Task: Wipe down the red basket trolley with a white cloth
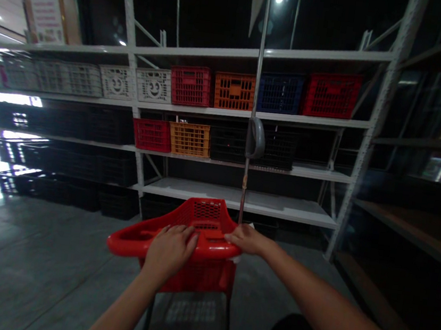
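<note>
A red plastic shopping cart [206, 283] stands in front of me, its basket facing the shelves. My left hand [171, 244] rests over the middle of its thick rounded handle, fingers curled over the top and partly hidden. At the handle's right end, beside the foot of an upright metal pole [243, 194], my right hand [248, 239] is closed on the cart's rim. Whether the right hand also touches the pole, I cannot tell. A grey loop-shaped grip [256, 139] sits higher on that pole.
White metal shelving [246, 113] crosses the view behind the cart, holding red, orange, blue, white and black crates, such as an orange crate [234, 90]. A darker rack [417, 226] stands close on the right. Grey floor [51, 267] stretches to the left.
</note>
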The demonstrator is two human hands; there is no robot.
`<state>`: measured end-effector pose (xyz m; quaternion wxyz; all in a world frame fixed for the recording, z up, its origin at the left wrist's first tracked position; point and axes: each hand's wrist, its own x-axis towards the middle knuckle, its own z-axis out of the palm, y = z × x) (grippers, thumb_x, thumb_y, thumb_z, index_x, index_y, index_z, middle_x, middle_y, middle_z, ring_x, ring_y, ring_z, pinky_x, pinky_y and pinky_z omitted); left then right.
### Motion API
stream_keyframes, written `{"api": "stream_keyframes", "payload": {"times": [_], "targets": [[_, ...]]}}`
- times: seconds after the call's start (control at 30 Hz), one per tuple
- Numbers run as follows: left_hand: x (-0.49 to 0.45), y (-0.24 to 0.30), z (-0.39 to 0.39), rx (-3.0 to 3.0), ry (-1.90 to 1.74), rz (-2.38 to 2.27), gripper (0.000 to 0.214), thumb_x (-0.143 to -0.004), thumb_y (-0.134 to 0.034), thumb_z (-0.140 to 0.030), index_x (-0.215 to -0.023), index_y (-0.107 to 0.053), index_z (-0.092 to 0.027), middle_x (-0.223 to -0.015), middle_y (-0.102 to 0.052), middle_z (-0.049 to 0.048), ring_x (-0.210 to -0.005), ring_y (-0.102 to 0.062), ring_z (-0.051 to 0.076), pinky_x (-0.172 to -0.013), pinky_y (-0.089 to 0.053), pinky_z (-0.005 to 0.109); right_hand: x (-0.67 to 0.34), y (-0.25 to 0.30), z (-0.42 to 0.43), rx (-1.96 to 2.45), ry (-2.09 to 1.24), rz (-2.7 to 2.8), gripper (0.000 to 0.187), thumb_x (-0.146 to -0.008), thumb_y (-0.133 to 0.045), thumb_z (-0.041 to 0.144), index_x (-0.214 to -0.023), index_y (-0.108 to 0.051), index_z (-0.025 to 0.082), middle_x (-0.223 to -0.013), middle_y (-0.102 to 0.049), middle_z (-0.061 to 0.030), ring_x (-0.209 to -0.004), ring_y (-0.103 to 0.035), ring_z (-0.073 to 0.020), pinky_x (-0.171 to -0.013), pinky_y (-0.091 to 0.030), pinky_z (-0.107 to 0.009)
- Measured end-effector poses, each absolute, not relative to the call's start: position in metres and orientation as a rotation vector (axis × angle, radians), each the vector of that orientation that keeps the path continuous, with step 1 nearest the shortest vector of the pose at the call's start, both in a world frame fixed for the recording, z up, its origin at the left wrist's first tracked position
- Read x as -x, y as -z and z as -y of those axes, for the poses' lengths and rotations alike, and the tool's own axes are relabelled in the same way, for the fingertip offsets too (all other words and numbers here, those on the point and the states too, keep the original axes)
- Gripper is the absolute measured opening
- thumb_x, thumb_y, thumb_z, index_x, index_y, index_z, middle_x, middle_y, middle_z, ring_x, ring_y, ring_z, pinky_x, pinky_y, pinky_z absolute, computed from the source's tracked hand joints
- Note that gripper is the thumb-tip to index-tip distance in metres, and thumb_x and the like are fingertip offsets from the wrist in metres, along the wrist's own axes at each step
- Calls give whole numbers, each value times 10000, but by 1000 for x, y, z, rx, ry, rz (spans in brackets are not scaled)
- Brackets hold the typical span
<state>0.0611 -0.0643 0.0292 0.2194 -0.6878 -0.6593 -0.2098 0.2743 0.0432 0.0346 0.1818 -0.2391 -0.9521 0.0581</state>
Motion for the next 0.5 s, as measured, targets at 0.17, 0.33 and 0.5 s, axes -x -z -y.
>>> {"api": "stream_keyframes", "payload": {"times": [0.17, 0.33, 0.5], "targets": [[-53, -31, 66, 1951, 575, 1797, 420, -871, -275, -417, -1070, -600, -242, -1056, -644, 52, -983, -568, 207, -936, -352, 388, -261, -50, -42, 741, -305, 2855, 372, -838, -438, 364, -621, -665, 164, -571, -629, -35, -476, -511, -129, -499, -339, -235], [-46, -32, 65, 1982, 587, 1779, 418, -865, -291, -433, -1064, -607, -244, -1051, -650, 44, -986, -568, 207, -926, -362, 382, -258, -17, -39, 746, -304, 2450, 437, -855, -384, 382, -547, -603, 163, -484, -563, -15, -443, -469, -107, -471, -301, -221], [-38, -31, 64, 2016, 602, 1744, 407, -861, -301, -441, -1061, -609, -266, -1057, -652, 18, -993, -569, 202, -916, -377, 372, -243, 17, -31, 700, -843, 1366, 525, -813, -365, 554, -445, -404, 182, -376, -404, 36, -352, -367, -78, -387, -275, -204]]}}
